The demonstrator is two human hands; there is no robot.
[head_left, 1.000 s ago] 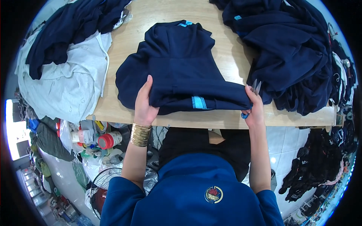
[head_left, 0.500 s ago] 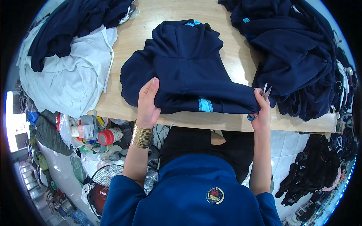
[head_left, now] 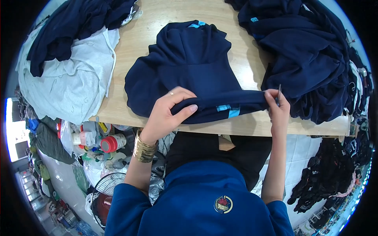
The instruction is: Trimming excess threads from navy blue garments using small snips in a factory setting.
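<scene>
A navy garment (head_left: 197, 74) lies spread on the wooden table in front of me, its near edge lifted and stretched sideways. My left hand (head_left: 167, 112), with gold bangles at the wrist, grips that edge between thumb and fingers near its middle. At the edge's right end, my right hand (head_left: 278, 108) pinches the cloth. Small scissors (head_left: 279, 94) are also held in the right hand, blades pointing up and away. Light-blue strips (head_left: 234, 111) show along the inside of the edge, and more light blue sits at the garment's far end.
A heap of navy garments (head_left: 307, 59) covers the table's right side. On the left lie a pale grey cloth (head_left: 75, 82) and more navy cloth (head_left: 78, 23). Below the table's front edge (head_left: 311, 129) are a red-lidded jar (head_left: 112, 144) and a fan (head_left: 106, 192).
My left hand has moved right and closed over the edge. The edge is turned up more, showing more of the light-blue strips. My right hand has shifted slightly right, still holding cloth and scissors.
</scene>
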